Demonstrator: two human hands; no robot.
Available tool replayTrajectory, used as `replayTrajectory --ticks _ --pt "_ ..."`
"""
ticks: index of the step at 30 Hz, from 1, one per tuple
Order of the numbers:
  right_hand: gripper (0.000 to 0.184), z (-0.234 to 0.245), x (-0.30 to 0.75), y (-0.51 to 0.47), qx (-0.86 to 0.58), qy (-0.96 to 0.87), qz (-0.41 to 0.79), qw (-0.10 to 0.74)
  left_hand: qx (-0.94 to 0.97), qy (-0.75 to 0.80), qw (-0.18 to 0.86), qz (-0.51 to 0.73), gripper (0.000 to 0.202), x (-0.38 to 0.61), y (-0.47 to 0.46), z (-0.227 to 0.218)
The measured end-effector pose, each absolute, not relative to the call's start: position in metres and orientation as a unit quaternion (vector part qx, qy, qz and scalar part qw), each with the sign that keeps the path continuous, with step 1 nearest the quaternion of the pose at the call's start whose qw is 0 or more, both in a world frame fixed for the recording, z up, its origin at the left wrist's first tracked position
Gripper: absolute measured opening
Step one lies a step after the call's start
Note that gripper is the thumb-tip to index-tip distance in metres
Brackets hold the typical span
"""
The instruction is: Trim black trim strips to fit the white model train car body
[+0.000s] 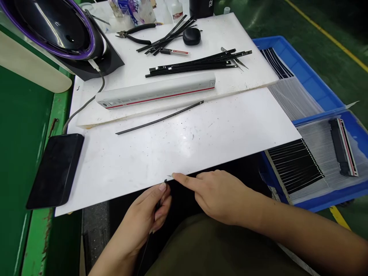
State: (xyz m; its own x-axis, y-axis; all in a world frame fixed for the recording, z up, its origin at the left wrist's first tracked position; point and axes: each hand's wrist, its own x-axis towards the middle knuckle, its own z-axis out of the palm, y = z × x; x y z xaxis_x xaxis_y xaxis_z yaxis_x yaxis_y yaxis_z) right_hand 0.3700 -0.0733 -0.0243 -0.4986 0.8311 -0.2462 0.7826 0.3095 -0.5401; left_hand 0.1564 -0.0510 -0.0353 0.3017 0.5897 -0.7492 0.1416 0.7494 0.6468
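Note:
My left hand [153, 209] is closed, thumb over bent fingers, around a thin black strip [147, 245]. One end of the strip pokes up past the thumb at the table's front edge; the rest hangs down below my fist. My right hand [215, 193] has its index finger stretched toward that end, the other fingers curled under. A thin pointed metal blade [170, 176] juts out just beyond the index fingertip, close to the strip's end; its handle is hidden by the hand. Another black strip [159, 119] lies loose on the white table [138, 161].
A long white bar with a red line [158, 92] rests on a raised white board [247, 82]. On it lie bundled black strips [192, 63], cutting pliers [135, 33] and a black case [191, 36]. A phone [56, 170] sits left; blue trays [330, 96] stand right.

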Motion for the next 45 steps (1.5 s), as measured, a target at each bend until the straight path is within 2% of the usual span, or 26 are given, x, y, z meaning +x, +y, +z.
replayTrajectory --ticks 22,32,45 --pt "0.064 -0.023 0.373 -0.07 -0.476 -0.814 0.33 0.042 0.318 0.586 0.733 0.134 0.043 0.16 -0.05 -0.027" --pt "0.071 -0.026 0.36 -0.086 -0.533 -0.803 0.267 0.024 0.327 0.592 0.723 0.14 0.042 0.162 -0.053 -0.026" --pt "0.07 -0.025 0.354 -0.091 -0.534 -0.792 0.295 0.038 0.301 0.587 0.732 0.169 0.044 0.162 -0.056 -0.034"
